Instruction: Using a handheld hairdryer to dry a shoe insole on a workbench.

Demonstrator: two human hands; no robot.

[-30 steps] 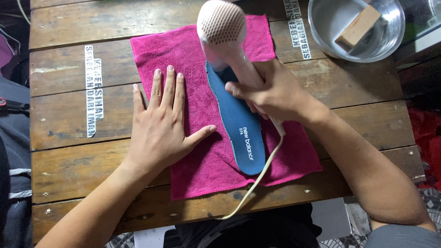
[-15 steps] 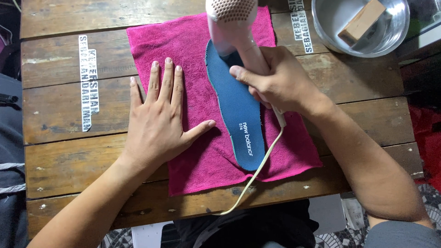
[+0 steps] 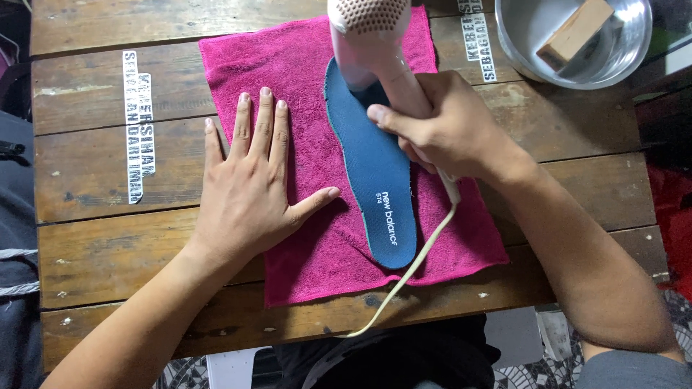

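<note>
Your right hand [image 3: 450, 130] grips the pink hair dryer [image 3: 375, 43] close over the blue insole [image 3: 371, 169] lying on the magenta towel [image 3: 303, 108]; lingering may scorch it. Left hand [image 3: 249, 187], fingers spread flat, pins the towel.

Worn plank table [image 3: 94, 252], paint-flecked, knots and gaps showing; patterned tile floor [image 3: 526, 371] below its near edge. Even light.

- The right hand [image 3: 450, 133] is carrying the pink hair dryer [image 3: 375, 43] further toward the far, top end of the blue insole [image 3: 375, 173], so its perforated head is now partly leaving the view.
- More of the insole's middle is showing uncovered than a second ago.
</note>
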